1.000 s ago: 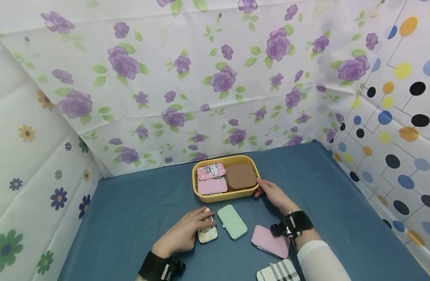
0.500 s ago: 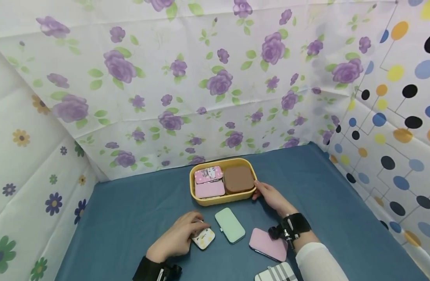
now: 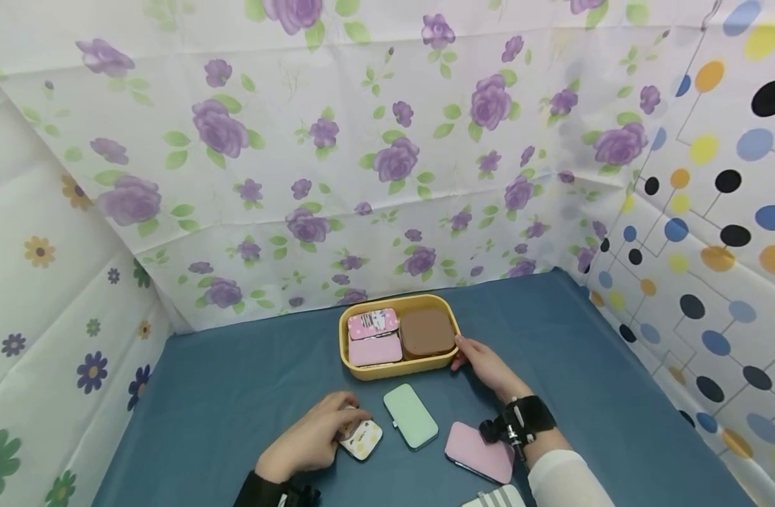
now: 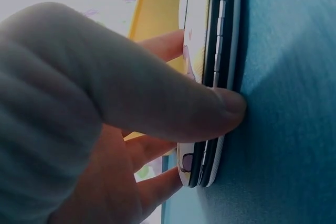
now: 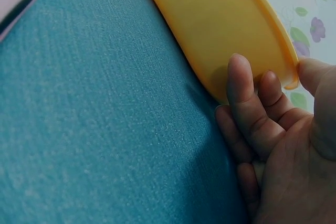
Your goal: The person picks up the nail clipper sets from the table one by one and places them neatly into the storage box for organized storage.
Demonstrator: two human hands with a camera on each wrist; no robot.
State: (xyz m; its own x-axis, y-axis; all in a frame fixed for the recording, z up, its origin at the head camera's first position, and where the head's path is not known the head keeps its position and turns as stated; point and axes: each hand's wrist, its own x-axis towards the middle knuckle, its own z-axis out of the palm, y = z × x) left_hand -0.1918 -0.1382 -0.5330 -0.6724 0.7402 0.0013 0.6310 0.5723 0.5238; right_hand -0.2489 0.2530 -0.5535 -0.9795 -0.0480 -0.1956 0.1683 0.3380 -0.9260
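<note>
My left hand (image 3: 314, 431) pinches a small white hinged case (image 3: 365, 439) with a yellow pattern. In the left wrist view the thumb lies across the hinged edge of the case (image 4: 197, 51), and the other fingers are on its far side. The right hand (image 3: 485, 363) holds the right end of a yellow basket (image 3: 387, 372), thumb at the rim and fingers against the outer wall, as the right wrist view shows. Inside the basket sit a pink case with a cartoon print (image 3: 372, 323), a plain pink case (image 3: 376, 350) and a brown square box (image 3: 427, 332).
A mint green case (image 3: 411, 416) lies between the hands. Under the right wrist is a pink case (image 3: 479, 451), with a striped white case (image 3: 498, 498) at the front edge of view. Patterned cloth walls (image 3: 393, 162) enclose the blue table (image 3: 248, 380).
The left hand has closed its grip on the white patterned case and turned it, drawing it slightly toward the person. The right hand stays at the basket's end. The head view has shifted slightly.
</note>
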